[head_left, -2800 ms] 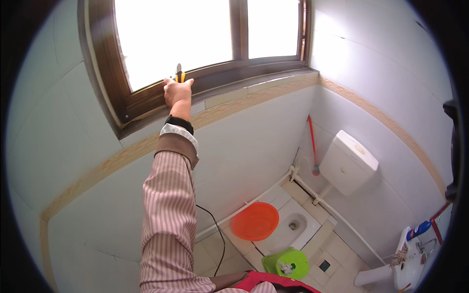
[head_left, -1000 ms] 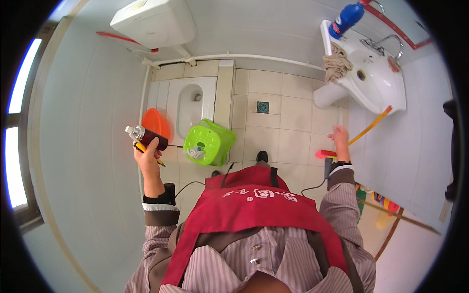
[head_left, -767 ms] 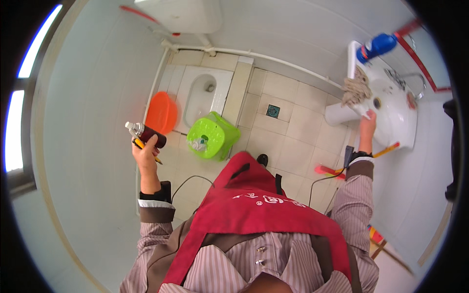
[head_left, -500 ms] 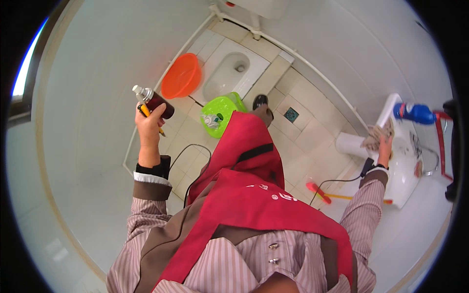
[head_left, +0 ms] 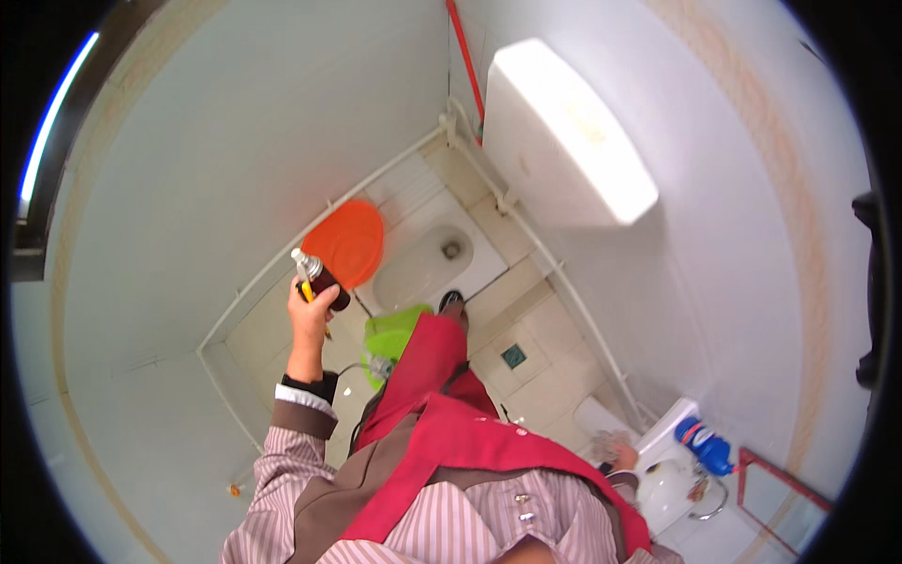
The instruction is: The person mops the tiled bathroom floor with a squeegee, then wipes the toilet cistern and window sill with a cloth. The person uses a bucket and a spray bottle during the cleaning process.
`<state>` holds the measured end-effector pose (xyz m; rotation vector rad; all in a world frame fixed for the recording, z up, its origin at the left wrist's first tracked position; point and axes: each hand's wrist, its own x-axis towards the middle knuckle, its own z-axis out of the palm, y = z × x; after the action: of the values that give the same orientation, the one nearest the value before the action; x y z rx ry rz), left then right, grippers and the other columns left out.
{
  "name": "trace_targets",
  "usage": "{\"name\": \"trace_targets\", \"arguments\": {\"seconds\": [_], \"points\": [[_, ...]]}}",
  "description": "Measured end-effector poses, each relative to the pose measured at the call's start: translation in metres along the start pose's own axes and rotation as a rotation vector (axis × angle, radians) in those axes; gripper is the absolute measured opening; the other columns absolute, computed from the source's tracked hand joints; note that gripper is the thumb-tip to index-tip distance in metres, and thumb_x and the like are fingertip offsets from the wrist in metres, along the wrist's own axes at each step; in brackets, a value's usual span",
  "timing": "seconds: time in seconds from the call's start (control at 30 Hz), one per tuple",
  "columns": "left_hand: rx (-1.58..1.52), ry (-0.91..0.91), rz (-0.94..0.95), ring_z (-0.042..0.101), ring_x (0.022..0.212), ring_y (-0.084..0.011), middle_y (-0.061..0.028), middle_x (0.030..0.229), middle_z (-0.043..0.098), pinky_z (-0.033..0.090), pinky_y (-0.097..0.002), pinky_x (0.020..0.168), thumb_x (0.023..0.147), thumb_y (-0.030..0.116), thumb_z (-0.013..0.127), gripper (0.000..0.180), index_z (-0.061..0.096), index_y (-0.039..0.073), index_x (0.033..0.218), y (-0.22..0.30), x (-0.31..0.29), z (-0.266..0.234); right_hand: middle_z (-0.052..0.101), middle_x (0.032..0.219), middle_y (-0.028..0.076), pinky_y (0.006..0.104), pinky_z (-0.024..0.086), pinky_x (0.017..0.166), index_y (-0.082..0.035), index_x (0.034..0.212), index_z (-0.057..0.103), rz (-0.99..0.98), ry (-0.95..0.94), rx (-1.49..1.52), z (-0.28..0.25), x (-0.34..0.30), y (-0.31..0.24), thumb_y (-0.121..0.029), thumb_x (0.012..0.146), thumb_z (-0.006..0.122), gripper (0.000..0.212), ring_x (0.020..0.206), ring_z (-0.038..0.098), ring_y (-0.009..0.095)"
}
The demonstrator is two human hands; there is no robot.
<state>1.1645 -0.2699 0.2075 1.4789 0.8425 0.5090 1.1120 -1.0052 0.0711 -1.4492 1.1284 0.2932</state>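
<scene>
My left hand is closed around a dark red bottle with a silver neck and white cap. A slim yellow tool is gripped in the same hand; its dark tip pokes out below the fingers, and its kind is unclear. At the lower right, my right hand holds a crumpled greyish rag by the edge of the white washbasin. Its fingers are partly hidden by the rag. Beyond that hand, a blue bottle lies tilted on the basin's back rim.
Ahead are a squat toilet, an orange basin and a green stool with a crumpled item on it. A white cistern juts from the wall above. White pipes run along the walls. A drain sits in the floor.
My view has swung toward the far right wall, bringing the cistern into sight. My right hand with the rag now appears lower, at the basin's near edge. The left hand keeps its hold.
</scene>
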Motion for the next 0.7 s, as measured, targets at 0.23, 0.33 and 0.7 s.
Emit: {"name": "trace_targets", "arguments": {"seconds": [0.23, 0.33, 0.7], "points": [[0.04, 0.089, -0.018, 0.041, 0.042, -0.0062, -0.0003, 0.064, 0.05, 0.034, -0.0193, 0.037, 0.064, 0.007, 0.067, 0.039, 0.048, 0.003, 0.097, 0.097, -0.001, 0.05, 0.058, 0.099, 0.008, 0.0304, 0.045, 0.077, 0.004, 0.112, 0.048, -0.196, -0.758, -0.181, 0.225, -0.081, -0.219, 0.005, 0.064, 0.053, 0.048, 0.088, 0.056, 0.018], [0.046, 0.126, -0.016, 0.04, 0.04, -0.0061, -0.0004, 0.063, 0.05, 0.034, -0.0193, 0.036, 0.065, 0.007, 0.067, 0.036, 0.048, 0.003, 0.095, 0.141, -0.006, 0.085, 0.058, 0.099, 0.006, 0.0284, 0.043, 0.081, 0.003, 0.11, 0.049, -0.353, -1.051, -0.055, 0.272, -0.126, -0.336, 0.005, 0.063, 0.054, 0.047, 0.09, 0.056, 0.016], [-0.186, 0.325, 0.016, 0.041, 0.039, -0.0081, -0.0005, 0.058, 0.048, 0.034, -0.0212, 0.037, 0.065, 0.008, 0.065, 0.027, 0.046, 0.006, 0.085, 0.203, -0.045, 0.07, 0.055, 0.098, 0.008, 0.0325, 0.046, 0.077, -0.003, 0.104, 0.054, -1.337, -0.821, -0.322, 0.458, -0.237, -0.489, -0.007, 0.067, 0.064, 0.039, 0.088, 0.055, 0.021]]}}
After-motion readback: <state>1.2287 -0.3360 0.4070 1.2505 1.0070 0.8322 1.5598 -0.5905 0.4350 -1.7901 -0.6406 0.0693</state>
